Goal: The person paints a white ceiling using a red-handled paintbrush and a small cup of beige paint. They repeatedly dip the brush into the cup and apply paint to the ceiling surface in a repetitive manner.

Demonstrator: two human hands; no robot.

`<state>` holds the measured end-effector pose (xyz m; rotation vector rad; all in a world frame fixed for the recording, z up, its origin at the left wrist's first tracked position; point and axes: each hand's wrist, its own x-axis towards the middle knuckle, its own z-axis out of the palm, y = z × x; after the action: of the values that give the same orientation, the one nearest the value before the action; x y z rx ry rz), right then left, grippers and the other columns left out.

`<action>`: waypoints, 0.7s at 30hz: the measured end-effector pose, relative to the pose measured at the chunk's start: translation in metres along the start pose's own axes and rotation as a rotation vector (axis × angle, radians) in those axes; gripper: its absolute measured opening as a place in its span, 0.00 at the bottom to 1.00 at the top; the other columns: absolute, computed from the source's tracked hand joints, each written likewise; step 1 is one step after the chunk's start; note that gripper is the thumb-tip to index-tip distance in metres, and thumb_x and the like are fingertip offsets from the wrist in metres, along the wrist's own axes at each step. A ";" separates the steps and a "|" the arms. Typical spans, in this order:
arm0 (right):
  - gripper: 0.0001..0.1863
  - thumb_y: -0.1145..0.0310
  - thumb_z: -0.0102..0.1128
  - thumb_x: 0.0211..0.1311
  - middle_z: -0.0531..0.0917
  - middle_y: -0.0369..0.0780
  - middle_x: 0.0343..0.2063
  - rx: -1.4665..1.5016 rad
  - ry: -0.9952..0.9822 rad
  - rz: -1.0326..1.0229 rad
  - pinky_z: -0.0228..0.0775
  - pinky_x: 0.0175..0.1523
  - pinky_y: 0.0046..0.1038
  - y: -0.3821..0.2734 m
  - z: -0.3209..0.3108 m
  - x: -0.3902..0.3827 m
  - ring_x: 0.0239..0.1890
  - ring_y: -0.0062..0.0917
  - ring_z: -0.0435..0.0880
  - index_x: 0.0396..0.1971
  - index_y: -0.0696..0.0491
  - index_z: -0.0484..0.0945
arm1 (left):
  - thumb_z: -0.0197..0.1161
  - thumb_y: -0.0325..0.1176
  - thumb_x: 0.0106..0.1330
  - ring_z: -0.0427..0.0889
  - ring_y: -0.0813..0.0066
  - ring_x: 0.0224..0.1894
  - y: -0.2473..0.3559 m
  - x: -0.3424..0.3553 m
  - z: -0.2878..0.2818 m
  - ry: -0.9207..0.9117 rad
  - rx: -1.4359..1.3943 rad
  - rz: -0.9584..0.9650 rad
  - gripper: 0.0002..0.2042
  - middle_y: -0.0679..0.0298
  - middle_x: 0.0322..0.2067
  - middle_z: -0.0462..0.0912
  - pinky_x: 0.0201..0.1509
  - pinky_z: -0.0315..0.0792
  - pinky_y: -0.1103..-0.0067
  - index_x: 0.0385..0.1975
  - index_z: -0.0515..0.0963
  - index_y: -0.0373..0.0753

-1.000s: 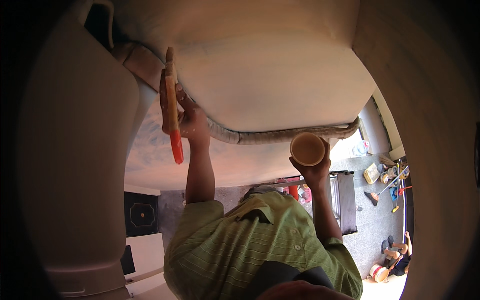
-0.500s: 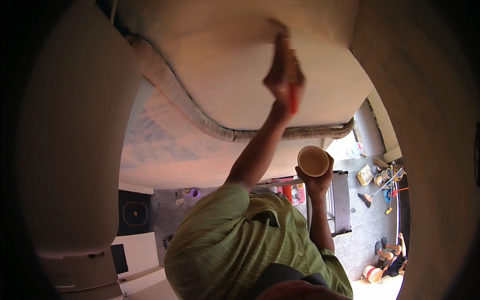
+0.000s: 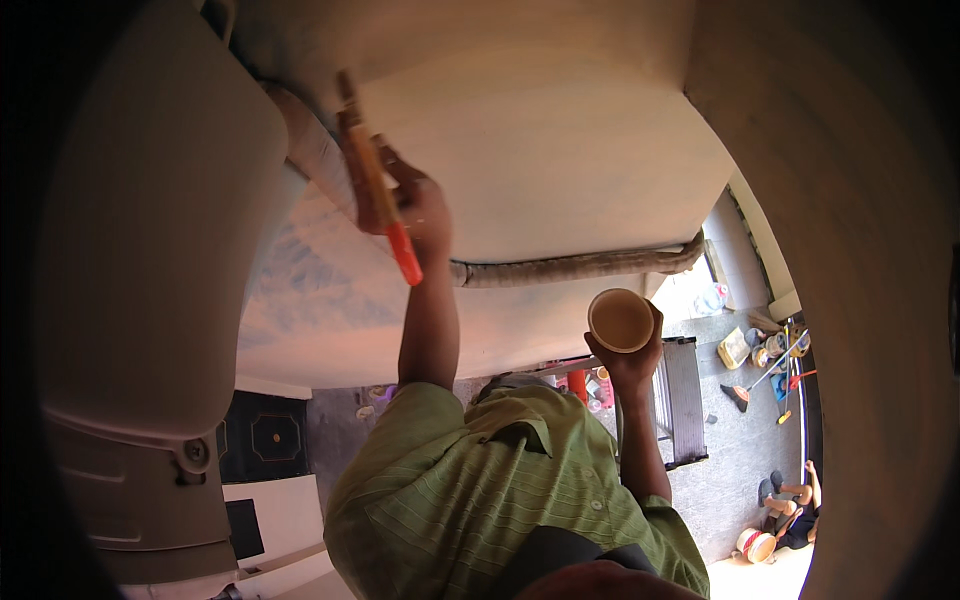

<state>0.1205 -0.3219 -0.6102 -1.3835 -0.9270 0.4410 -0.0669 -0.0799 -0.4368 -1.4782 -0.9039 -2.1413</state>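
My left hand [image 3: 405,195] is raised at the upper left, closed around a paintbrush [image 3: 372,180] with a wooden handle and a red end. Its dark, slightly blurred tip points up near a pale painted surface [image 3: 560,150], beside a wrapped pipe [image 3: 310,145] that the hand partly covers. Contact between the bristles and the surface cannot be made out. Lower down, my right hand [image 3: 635,368] grips a round tub [image 3: 621,322], its open mouth toward me and its inside pale beige. Both forearms come out of green sleeves.
Beside my right arm stands a metal ladder [image 3: 685,400]. On the grey floor far below are a broom [image 3: 737,397], a yellowish container [image 3: 733,348] and several buckets. A person [image 3: 798,520] sits at the lower right beside a red-and-white bucket [image 3: 757,545]. A large pale housing [image 3: 150,300] fills the left side.
My left hand has swung left with the paintbrush, from the middle of the pale surface to beside the pipe. My right hand and the tub have barely shifted.
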 end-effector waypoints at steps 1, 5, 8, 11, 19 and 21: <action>0.45 0.68 0.87 0.39 0.83 0.45 0.49 -0.008 -0.001 0.004 0.79 0.56 0.36 -0.002 0.001 -0.001 0.51 0.34 0.85 0.59 0.56 0.69 | 0.59 0.21 0.73 0.88 0.52 0.50 0.000 0.012 0.000 0.061 0.004 0.063 0.14 0.42 0.52 0.85 0.49 0.82 0.71 0.56 0.77 0.24; 0.45 0.68 0.87 0.38 0.83 0.46 0.49 0.008 0.000 -0.012 0.80 0.55 0.36 -0.003 0.005 -0.005 0.50 0.34 0.85 0.59 0.56 0.70 | 0.58 0.20 0.71 0.87 0.50 0.51 -0.046 -0.003 0.013 0.072 0.057 -0.003 0.16 0.43 0.54 0.84 0.52 0.81 0.71 0.57 0.77 0.24; 0.45 0.68 0.87 0.38 0.83 0.46 0.49 0.001 0.023 -0.003 0.79 0.55 0.36 0.000 0.004 -0.012 0.50 0.34 0.85 0.58 0.56 0.70 | 0.56 0.18 0.70 0.88 0.53 0.50 -0.009 -0.007 0.038 0.051 0.025 0.064 0.18 0.46 0.58 0.82 0.51 0.82 0.72 0.60 0.76 0.24; 0.44 0.68 0.87 0.38 0.83 0.45 0.48 -0.054 0.054 0.019 0.79 0.54 0.36 0.006 -0.004 -0.019 0.50 0.34 0.85 0.58 0.56 0.70 | 0.57 0.17 0.69 0.88 0.58 0.52 -0.004 -0.059 0.074 -0.050 -0.137 -0.033 0.21 0.48 0.61 0.80 0.51 0.82 0.73 0.62 0.75 0.25; 0.47 0.66 0.88 0.36 0.84 0.47 0.48 -0.158 0.089 -0.005 0.79 0.55 0.39 0.010 -0.021 -0.020 0.50 0.38 0.86 0.59 0.56 0.68 | 0.59 0.14 0.61 0.86 0.55 0.55 0.161 -0.107 0.123 -0.299 -0.620 -0.142 0.21 0.47 0.55 0.84 0.57 0.82 0.71 0.56 0.81 0.31; 0.47 0.66 0.88 0.36 0.83 0.47 0.48 -0.154 0.086 0.002 0.79 0.55 0.39 0.007 -0.021 -0.019 0.50 0.38 0.86 0.59 0.56 0.68 | 0.57 0.13 0.60 0.84 0.55 0.59 0.162 -0.098 0.115 -0.321 -0.698 -0.158 0.23 0.47 0.56 0.83 0.60 0.81 0.71 0.56 0.81 0.33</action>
<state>0.1275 -0.3484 -0.6205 -1.5312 -0.9039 0.3137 0.1501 -0.1205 -0.4540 -2.1883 -0.3673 -2.5274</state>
